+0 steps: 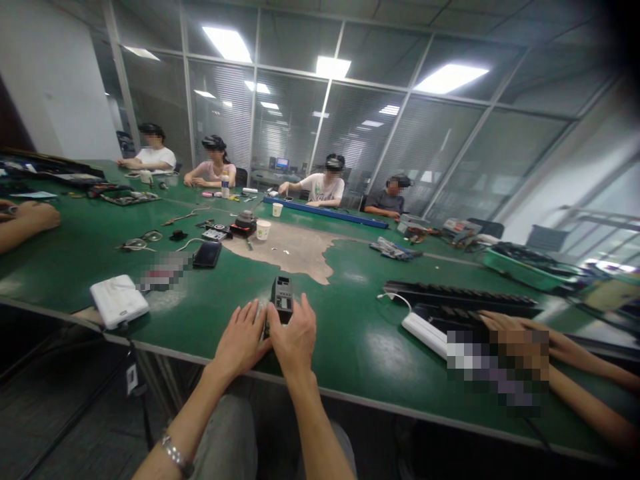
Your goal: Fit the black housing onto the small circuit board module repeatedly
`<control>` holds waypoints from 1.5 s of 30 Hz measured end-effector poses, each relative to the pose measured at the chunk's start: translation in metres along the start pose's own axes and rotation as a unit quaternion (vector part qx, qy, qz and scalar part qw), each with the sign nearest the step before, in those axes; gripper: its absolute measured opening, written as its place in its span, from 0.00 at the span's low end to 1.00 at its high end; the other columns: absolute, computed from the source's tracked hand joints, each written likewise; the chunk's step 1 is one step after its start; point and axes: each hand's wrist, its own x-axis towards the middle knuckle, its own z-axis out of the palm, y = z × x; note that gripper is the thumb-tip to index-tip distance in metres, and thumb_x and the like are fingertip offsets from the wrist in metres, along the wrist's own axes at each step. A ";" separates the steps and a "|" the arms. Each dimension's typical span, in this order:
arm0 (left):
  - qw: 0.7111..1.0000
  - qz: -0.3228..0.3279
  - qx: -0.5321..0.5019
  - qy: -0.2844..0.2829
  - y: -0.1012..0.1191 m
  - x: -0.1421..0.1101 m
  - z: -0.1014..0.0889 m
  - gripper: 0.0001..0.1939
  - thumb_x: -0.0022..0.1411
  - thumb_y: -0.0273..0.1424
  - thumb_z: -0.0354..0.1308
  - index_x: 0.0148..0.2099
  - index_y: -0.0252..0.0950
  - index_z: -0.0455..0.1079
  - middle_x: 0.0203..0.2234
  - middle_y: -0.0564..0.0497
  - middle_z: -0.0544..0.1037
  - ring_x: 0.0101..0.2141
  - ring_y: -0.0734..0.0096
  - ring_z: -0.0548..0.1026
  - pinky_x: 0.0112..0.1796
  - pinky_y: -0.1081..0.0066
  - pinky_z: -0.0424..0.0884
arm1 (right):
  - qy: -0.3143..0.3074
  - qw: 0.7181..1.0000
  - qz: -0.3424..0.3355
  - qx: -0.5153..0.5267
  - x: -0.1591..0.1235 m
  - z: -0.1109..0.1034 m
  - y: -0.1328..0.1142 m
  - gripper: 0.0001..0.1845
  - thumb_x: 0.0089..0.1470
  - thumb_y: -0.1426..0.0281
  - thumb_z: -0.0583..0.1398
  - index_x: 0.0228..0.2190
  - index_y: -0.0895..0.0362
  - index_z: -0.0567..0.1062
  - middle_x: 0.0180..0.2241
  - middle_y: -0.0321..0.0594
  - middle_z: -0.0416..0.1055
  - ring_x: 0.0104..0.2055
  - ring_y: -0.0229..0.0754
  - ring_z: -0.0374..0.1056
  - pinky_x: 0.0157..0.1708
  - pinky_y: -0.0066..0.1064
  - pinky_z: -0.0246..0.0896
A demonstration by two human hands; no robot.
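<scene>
A small black device [283, 298] lies on the green table [360, 333] near the front edge. My right hand [295, 337] rests on the table with its fingers curled round the device's near right side. My left hand [243, 337] lies flat beside the device on the left, fingers spread and stretched out, its fingertips close to the device. A metal watch band sits on my left wrist. The near end of the device is hidden behind my right hand.
A white box [119, 301] and a black phone [207, 254] lie to the left. A black keyboard [460, 297] and a white bar lie to the right, by a co-worker's hands [505, 323]. Paper cups [263, 229], tools and several seated people are further back.
</scene>
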 end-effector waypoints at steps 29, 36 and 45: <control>0.994 -0.099 -0.006 0.044 0.026 0.008 0.008 0.45 0.63 0.61 0.39 0.64 0.27 0.62 0.62 0.35 0.64 0.64 0.46 0.57 0.62 0.50 0.50 | -0.010 0.996 0.016 -0.089 -0.019 -0.001 0.079 0.36 0.54 0.50 0.60 0.49 0.69 0.75 0.58 0.67 0.62 0.60 0.61 0.60 0.58 0.47 0.52; 0.994 -0.093 0.000 0.049 0.026 0.009 0.009 0.44 0.64 0.60 0.39 0.64 0.29 0.62 0.63 0.35 0.64 0.64 0.47 0.58 0.62 0.49 0.49 | -0.008 0.996 0.004 -0.086 -0.020 -0.004 0.083 0.43 0.52 0.48 0.61 0.55 0.72 0.69 0.60 0.67 0.60 0.61 0.61 0.57 0.58 0.46 0.53; 0.995 -0.094 -0.004 0.036 0.026 0.010 0.005 0.44 0.65 0.59 0.39 0.65 0.27 0.61 0.63 0.34 0.62 0.64 0.45 0.56 0.62 0.47 0.49 | -0.019 0.997 0.028 -0.074 -0.015 -0.005 0.073 0.27 0.54 0.54 0.61 0.44 0.64 0.77 0.59 0.63 0.62 0.60 0.60 0.60 0.56 0.47 0.55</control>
